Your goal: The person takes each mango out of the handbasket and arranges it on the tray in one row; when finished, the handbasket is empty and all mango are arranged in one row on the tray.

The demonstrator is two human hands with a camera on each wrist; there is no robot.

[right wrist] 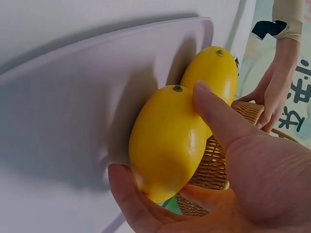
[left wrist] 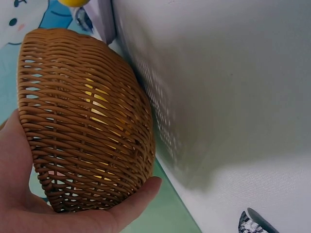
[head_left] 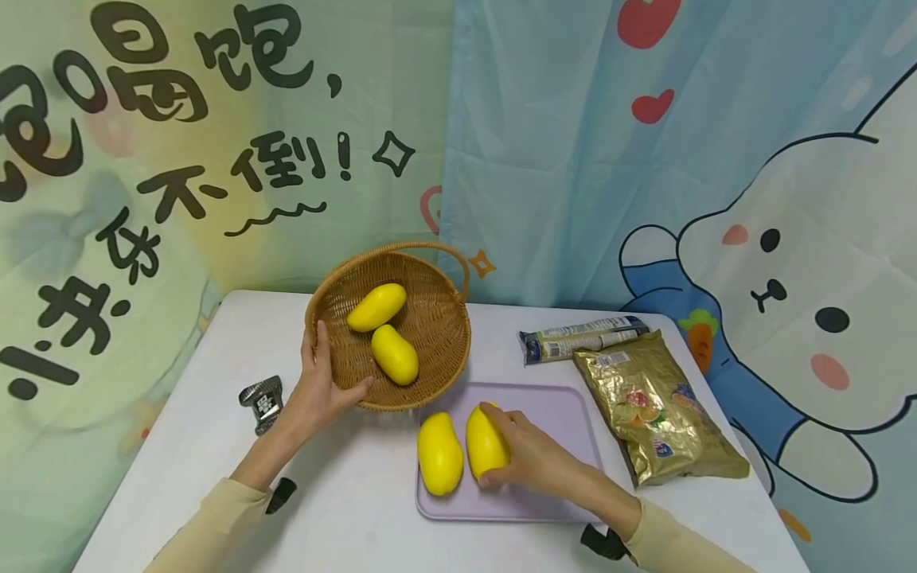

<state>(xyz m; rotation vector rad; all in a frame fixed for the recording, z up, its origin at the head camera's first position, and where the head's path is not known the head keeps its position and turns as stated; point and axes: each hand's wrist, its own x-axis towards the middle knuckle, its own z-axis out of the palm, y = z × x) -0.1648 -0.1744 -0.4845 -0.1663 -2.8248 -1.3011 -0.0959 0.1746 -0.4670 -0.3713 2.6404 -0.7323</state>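
Gripping: left hand (head_left: pixel 325 391), a round woven basket (head_left: pixel 435 322); right hand (head_left: pixel 533 458), a glossy oval fruit (head_left: pixel 485 443).

The person wore plain, pale beige sleeves (head_left: pixel 215 524), softly creased. The left cuff (head_left: pixel 247 492) and right cuff (head_left: pixel 641 521) ended short of the wrists (head_left: pixel 295 422). A flat black tab (head_left: pixel 282 495) jutted out beside the first, another black tab (head_left: pixel 603 543) beside the second. The left grip (head_left: pixel 324 390) and right grip (head_left: pixel 530 460) were bare.

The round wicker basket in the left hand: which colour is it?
The round wicker basket is golden brown, seen best in the head view.
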